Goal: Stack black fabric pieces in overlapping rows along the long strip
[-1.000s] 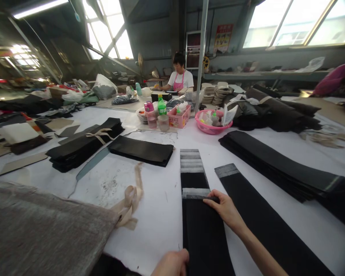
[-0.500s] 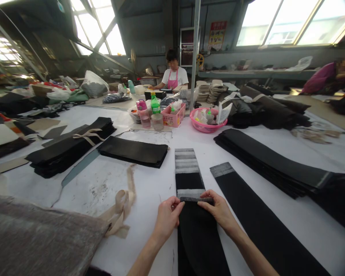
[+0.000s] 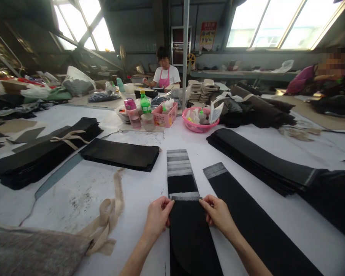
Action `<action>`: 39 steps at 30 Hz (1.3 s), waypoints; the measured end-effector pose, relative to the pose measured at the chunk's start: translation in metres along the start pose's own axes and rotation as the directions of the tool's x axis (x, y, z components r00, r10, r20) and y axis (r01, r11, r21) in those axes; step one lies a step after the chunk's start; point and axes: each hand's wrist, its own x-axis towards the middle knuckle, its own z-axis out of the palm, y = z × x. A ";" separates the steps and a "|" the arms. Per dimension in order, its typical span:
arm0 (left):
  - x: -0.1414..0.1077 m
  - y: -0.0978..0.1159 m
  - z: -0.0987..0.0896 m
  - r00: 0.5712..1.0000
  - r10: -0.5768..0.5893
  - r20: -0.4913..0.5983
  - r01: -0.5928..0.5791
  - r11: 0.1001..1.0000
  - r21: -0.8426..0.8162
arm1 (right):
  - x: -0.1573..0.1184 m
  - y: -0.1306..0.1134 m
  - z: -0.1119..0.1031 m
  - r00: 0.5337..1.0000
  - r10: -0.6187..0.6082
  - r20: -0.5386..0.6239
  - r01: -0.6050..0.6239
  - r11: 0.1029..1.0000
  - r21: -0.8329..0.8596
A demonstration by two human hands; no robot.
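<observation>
A black fabric strip [image 3: 189,230] lies lengthwise before me, its far edge pinched at both corners. My left hand [image 3: 158,215] grips the left corner between thumb and fingers. At the right corner my right hand [image 3: 218,214] does the same. Beneath and beyond that edge is a row of overlapped strip ends [image 3: 179,165] with pale grey bands and one wide black section. The held edge rests over the nearest grey band. To the right lies another long black strip [image 3: 247,214] with a grey band at its far end.
Stacks of black pieces [image 3: 120,153] lie left, one bundle [image 3: 51,149] tied with a ribbon; another stack [image 3: 258,161] is at right. A pink basin [image 3: 199,126], pink box [image 3: 165,117] and green bottle [image 3: 145,103] stand beyond. A person in a pink apron [image 3: 164,78] sits across.
My right hand has moved out to the right corner, and the strip's far edge, curled before, now lies flat and stretched between my hands. The whole view has shifted slightly.
</observation>
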 end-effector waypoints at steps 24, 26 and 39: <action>0.004 -0.006 0.002 0.999 -0.014 -0.046 0.015 0.999 0.036 | 0.016 -0.004 0.000 0.998 0.060 -0.024 -0.065 0.950 -0.307; 0.004 -0.006 0.002 0.999 -0.010 -0.043 0.011 0.999 0.039 | 0.017 -0.003 0.000 0.998 0.058 -0.021 -0.062 0.949 -0.308; 0.006 -0.002 0.002 0.996 -0.065 -0.063 0.066 0.998 0.023 | 0.021 0.004 0.001 0.999 0.052 0.005 -0.049 0.956 -0.289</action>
